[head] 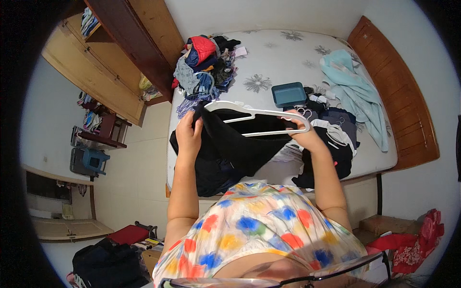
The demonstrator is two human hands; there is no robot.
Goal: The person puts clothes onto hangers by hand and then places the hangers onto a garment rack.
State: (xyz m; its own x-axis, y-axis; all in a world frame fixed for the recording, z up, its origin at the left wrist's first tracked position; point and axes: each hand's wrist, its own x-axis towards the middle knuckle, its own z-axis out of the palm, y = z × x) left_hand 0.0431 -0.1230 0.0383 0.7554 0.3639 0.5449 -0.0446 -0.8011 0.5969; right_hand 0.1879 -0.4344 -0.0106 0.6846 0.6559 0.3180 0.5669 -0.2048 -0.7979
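Between my hands, a black garment [245,144] is stretched above the near edge of the mattress, with a white plastic clothes hanger [266,134] partly inside its opening. My left hand [189,132] grips the bunched cloth near one end of the hanger. At the other end, my right hand [302,135] holds the cloth and the hanger together, its fingers partly hidden behind the hanger's rounded end. The garment's lower part hangs over dark clothing on the bed, and where one ends and the other begins is hard to tell.
A heap of mixed clothes [203,68] lies at the mattress's far left. A blue-green plastic tray [289,94] stands beyond my right hand, near clothes on hangers [336,133]. A light turquoise cloth [354,93] lies at right. A wooden wardrobe [97,68] stands left.
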